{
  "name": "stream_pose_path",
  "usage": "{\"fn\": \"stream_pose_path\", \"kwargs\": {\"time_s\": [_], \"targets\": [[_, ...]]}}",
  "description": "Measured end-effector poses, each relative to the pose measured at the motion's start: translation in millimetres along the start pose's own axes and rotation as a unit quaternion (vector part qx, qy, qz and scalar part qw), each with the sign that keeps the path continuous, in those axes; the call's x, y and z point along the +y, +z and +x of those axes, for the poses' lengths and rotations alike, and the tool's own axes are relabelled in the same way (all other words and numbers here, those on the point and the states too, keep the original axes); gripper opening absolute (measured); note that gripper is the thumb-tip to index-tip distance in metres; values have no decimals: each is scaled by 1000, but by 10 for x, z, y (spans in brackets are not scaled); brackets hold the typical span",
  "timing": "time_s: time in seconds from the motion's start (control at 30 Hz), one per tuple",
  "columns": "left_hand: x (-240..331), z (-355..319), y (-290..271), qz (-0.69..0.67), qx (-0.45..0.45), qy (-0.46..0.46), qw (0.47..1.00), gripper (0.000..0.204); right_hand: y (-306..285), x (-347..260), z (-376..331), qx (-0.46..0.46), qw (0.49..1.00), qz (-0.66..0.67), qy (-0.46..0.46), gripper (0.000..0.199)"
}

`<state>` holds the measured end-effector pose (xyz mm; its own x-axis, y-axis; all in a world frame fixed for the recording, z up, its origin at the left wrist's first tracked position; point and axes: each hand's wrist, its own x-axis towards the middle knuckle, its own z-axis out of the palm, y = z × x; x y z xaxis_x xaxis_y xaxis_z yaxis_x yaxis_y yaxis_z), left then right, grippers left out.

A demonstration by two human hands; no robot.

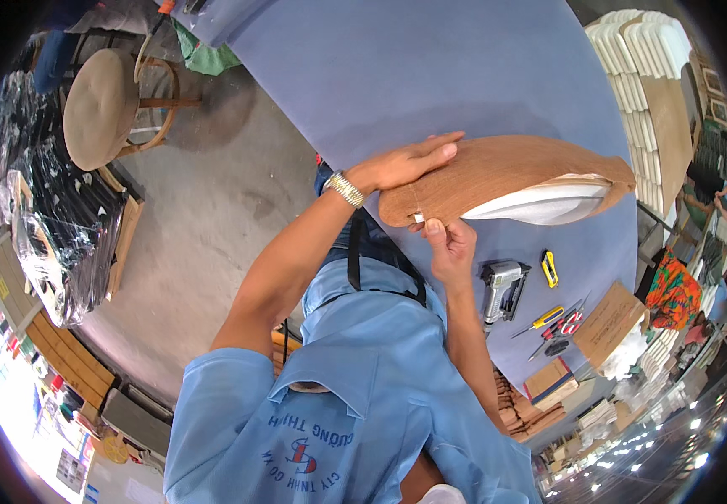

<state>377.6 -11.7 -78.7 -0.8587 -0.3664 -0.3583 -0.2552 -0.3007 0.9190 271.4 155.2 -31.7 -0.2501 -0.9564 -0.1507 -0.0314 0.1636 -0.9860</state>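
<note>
A long brown fabric-covered cushion or backrest [515,164] lies at a slant on the blue-grey worktable [431,59]. White padding [540,202] shows along its open near side. My left hand [414,164], a metal watch on its wrist, rests flat on the cushion's left end with fingers stretched out. Below it, my right hand [452,248] pinches the cushion's lower left edge between thumb and fingers. A small white tab [418,218] sticks out just beside that thumb; whether the fingers touch it I cannot tell.
On the table to the right lie a staple gun [505,290], a yellow utility knife [549,269], a yellow-handled screwdriver [548,317], red-handled scissors [571,322] and a cardboard piece [610,326]. White padded panels [637,50] are stacked beyond the table. A round-seated stool [101,109] stands left.
</note>
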Motion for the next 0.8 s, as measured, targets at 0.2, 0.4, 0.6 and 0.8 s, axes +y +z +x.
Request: {"fn": "stream_pose_path", "kwargs": {"time_s": [0.2,0.4,0.6,0.8], "targets": [[184,-668,80,3,58,33,998,83,15,-6,94,-12,1000,-11,-2,20],[108,-867,477,43,228,71,970,78,41,127,109,7,999,7,-46,20],[59,-842,477,43,244,106,963,70,-4,172,100,-25,998,45,-29,21],[14,-818,523,69,241,146,957,63,5,155,43,-25,995,92,-32,22]]}}
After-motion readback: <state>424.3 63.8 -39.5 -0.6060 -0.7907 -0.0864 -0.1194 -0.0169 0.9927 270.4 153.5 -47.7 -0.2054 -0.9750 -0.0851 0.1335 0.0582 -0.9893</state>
